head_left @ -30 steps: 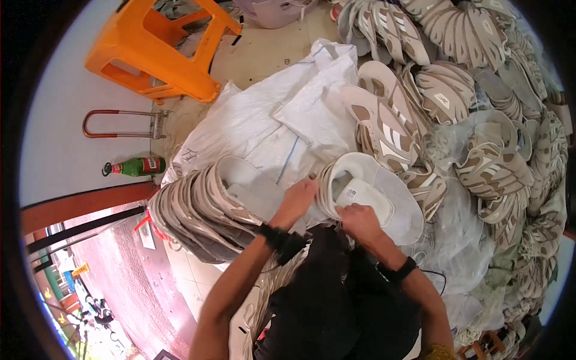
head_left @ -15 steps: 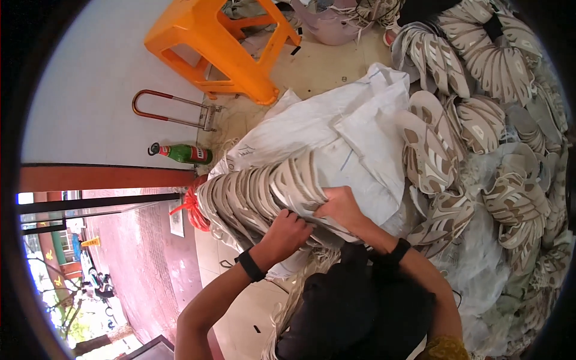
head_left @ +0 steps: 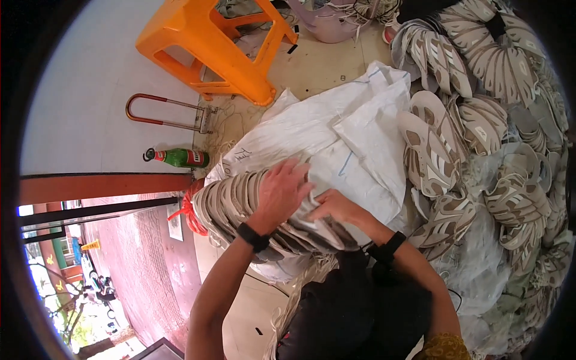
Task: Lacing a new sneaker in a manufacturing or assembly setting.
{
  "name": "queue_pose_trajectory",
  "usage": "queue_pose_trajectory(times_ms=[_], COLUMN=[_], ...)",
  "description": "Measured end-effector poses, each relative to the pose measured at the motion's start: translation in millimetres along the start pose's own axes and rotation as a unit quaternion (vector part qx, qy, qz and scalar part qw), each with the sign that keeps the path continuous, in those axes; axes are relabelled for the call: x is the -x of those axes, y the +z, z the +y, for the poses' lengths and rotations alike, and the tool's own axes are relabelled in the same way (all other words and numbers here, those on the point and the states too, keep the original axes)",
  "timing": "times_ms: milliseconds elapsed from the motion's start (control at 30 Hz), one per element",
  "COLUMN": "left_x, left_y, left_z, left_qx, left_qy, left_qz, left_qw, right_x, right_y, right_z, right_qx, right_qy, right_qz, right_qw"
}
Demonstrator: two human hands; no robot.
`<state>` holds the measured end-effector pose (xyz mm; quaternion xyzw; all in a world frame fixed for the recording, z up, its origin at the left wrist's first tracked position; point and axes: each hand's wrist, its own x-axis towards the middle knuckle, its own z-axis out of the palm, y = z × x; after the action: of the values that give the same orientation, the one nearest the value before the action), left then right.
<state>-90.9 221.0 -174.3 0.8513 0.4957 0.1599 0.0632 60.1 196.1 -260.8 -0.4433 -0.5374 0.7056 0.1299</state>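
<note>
The left hand lies flat, fingers spread, on top of a bundled stack of beige shoe soles — its grip is wide, pressing down rather than clasping. The right hand rests just beside it on the same stack, fingers loosely curled against the soles where they meet the white woven sack; whether its grip has closed on a sole I cannot tell. Both wrists carry black bands. The stack lies on the floor at the sack's near edge, with a red-orange cord tied at its left end. Beyond the sack's right edge a large heap of loose soles spreads over the floor — beige with brown patterning. Past the sack's far left corner stands an orange plastic stool; near it lie a green glass bottle and a metal U-shaped handle, against the pale wall.
</note>
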Motion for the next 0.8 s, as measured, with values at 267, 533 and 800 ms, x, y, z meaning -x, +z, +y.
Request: queue_pose_trajectory(times_ms=[267, 533, 800], left_x=[-11.7, 15.3, 16.9], left_y=[25.9, 29.2, 20.5], left_z=[-20.7, 37.8, 2.6], left_qx=[-0.084, -0.048, -0.184], left_qy=[-0.002, 0.273, 0.259], left_qz=[-0.232, -0.299, -0.298], left_qw=[0.969, 0.913, 0.9], right_x=[46.9, 30.1, 43.0], right_y=[5.6, 12.6, 14.6], right_z=[25.8, 58.1, 42.9], right_qx=[0.241, 0.138, 0.171], right_qy=[-0.17, -0.257, -0.164], right_qz=[0.116, 0.126, 0.18], right_qw=[0.948, 0.948, 0.955])
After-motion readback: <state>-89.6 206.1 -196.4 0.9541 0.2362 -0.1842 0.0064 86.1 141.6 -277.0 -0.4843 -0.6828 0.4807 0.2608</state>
